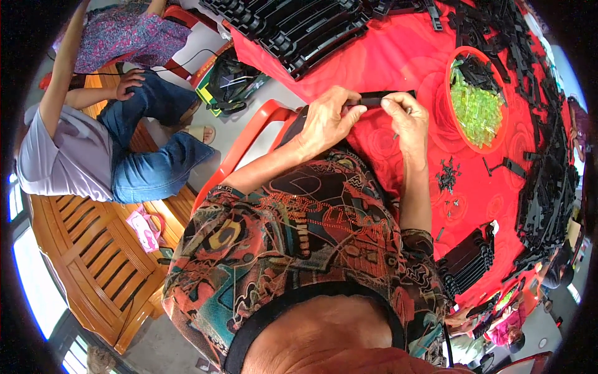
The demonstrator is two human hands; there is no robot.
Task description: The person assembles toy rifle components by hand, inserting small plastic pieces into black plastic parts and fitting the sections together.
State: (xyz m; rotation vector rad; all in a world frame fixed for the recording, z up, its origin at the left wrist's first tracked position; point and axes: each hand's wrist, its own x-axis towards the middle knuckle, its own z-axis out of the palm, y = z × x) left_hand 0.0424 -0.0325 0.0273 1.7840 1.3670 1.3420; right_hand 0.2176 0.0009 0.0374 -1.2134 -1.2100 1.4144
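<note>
Near the table's (398, 56) near edge, left hand (329, 121) and right hand (408, 119) pinch the black strip (372, 100); keep it level.

We can read no word or number with certainty. We note letter-like marks (301, 234), turned sideways, on the front of the patterned shirt (237, 290), and small yellow marks on a green-and-red bag (208, 97) near the red table's (336, 75) left edge; both illegible to us.
</note>
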